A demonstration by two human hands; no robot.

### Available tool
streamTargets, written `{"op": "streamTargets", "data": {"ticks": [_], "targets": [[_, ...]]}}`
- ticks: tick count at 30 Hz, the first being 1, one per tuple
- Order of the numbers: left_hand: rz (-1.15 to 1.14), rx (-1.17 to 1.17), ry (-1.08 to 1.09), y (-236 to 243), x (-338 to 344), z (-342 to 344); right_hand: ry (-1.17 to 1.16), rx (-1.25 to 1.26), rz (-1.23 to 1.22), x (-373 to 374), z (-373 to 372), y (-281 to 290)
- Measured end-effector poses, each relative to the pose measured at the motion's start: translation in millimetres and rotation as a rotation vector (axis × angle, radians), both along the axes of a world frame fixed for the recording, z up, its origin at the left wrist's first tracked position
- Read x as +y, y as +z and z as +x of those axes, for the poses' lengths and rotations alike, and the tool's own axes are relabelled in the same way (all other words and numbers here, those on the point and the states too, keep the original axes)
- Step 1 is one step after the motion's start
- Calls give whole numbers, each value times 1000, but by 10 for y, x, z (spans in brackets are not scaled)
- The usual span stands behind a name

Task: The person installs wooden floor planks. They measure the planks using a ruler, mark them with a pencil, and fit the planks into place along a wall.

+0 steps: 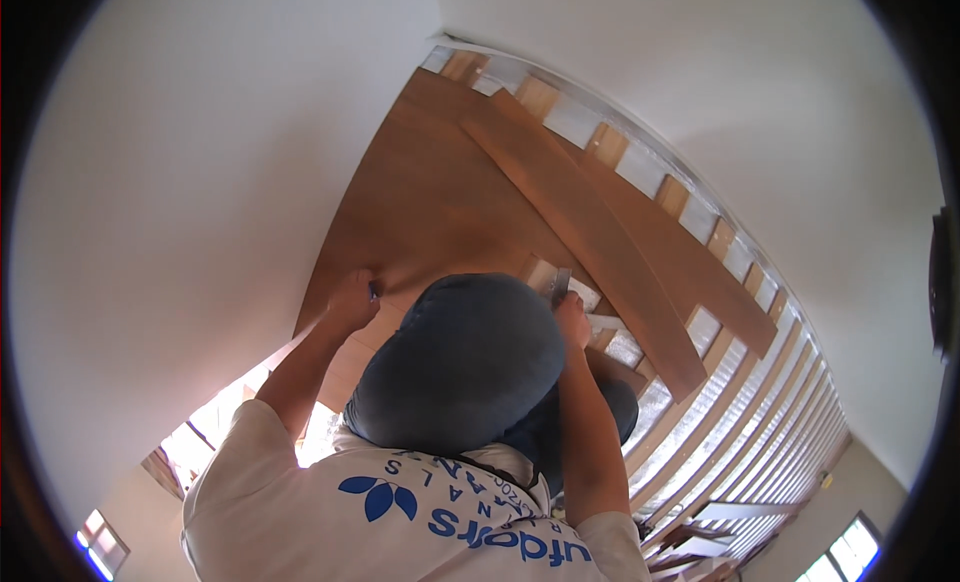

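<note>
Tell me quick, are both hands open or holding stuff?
Left hand: closed around a small dark thing, too small to name.
Right hand: closed on a flat grey piece, kind unclear.

Brown boards (595, 247) over stripes of tan and silver.
Boards a plain warm red-brown; battens (609, 145) pale tan, alternating in bands with silvery foil (704, 329). Tool (561, 283) grey. Trousers (460, 367) dark blue-grey, plain. Shirt (290, 517) off-white, blue leaf print and blue lettering. Wall (200, 152) plain white, greying in shade.
</note>
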State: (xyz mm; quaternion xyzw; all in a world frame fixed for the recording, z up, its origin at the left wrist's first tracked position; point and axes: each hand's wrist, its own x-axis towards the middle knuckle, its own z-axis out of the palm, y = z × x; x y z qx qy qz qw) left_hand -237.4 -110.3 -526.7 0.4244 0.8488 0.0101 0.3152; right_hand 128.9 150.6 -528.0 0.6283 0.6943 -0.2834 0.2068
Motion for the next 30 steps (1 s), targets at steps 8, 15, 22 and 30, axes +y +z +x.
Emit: {"op": "streamTargets", "data": {"ticks": [8,15,22,30], "targets": [[-25,57,-209,98,508,-11,-33,257,-61,-53,170,691],[-96,-1574,657,-40,1559,716,315,546,-22,-632,-12,585],[-515,-1834,457,264,2297,1566,685,612,110,-635,-335,389],[-587,-1865,85,-375,2140,1559,409,798,-113,98,-194,825]]}}
